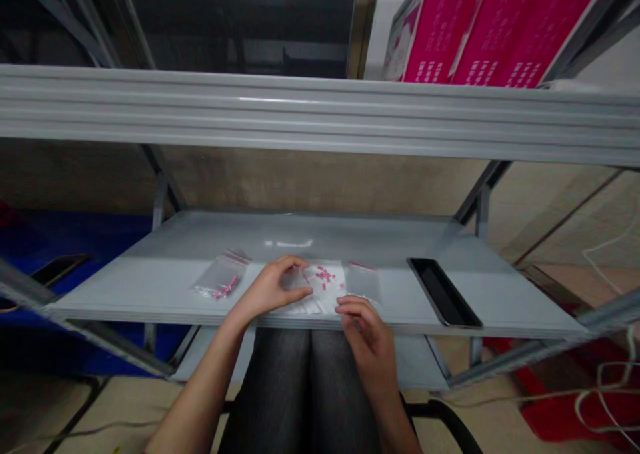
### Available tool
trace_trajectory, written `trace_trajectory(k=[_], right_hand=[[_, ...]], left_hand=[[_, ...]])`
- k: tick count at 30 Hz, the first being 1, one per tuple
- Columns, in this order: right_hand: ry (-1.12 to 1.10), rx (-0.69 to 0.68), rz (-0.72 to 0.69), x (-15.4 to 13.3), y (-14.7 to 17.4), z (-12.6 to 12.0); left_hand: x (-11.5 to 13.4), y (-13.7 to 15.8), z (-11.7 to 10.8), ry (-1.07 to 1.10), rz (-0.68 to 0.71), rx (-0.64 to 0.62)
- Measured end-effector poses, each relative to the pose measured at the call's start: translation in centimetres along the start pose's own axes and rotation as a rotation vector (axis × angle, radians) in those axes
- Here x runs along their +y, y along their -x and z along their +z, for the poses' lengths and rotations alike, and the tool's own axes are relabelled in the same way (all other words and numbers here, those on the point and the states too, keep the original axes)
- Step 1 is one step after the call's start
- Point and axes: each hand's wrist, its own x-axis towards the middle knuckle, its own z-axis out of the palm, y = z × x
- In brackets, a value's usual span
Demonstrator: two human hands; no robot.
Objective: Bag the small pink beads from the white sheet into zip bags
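My left hand (276,286) rests over the left part of a white sheet (327,301) on the shelf. Its thumb and forefinger curve around a small clear zip bag (299,281) with a red strip at its mouth, gripping it as far as I can see. Several small pink-red beads (325,275) lie scattered on the sheet. At the sheet's lower right is my right hand (369,334), fingers loosely curled and slightly apart, with nothing visible in them. Beside the sheet lies a flat clear zip bag (363,281); farther left, another zip bag (223,275) contains pink pieces.
A dark phone (444,293) lies on the right of the grey shelf (510,287). A thick metal beam (320,114) crosses above it, with pink boxes (480,34) on top. At the left, another phone (57,269) lies on a blue surface. Cables run on the right.
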Motion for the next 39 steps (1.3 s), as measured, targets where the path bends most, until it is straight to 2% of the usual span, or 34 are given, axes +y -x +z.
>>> trace_trajectory(k=[3,6,10,13,17,19,27,32,39], right_hand=[[0.036,0.011,0.024,1.5,0.2,0.9],[0.102,0.016,0.096,2.1,0.4,1.2],[0.130,0.004,0.113,2.1,0.4,1.0],[0.221,-0.009,0.053,2.1,0.3,0.9],[0.386,-0.003,-0.169,2.4,0.0,1.2],[0.453,-0.012,-0.223,2.7,-0.1,1.4],[0.554,-0.084,-0.214,3.5,0.1,1.8],[0.586,-0.130,-0.181,3.0,0.0,1.9],[0.838,-0.168,-0.198,1.0,-2.9,3.9]], left_hand=[[-1.9,-2.6,0.5,-0.108,0.033,-0.083],[-2.8,-3.9,0.9,-0.211,0.058,-0.152],[-2.5,-4.5,0.8,-0.322,0.064,-0.212],[-1.9,-4.6,0.5,-0.388,0.057,-0.237],[-1.6,-4.8,0.4,-0.457,0.050,-0.253],[-1.6,-4.8,0.4,-0.484,0.052,-0.258],[-1.0,-4.8,0.1,-0.587,0.047,-0.258],[-0.9,-4.9,0.1,-0.641,0.052,-0.257],[-0.6,-5.0,0.6,-0.683,0.063,-0.229]])
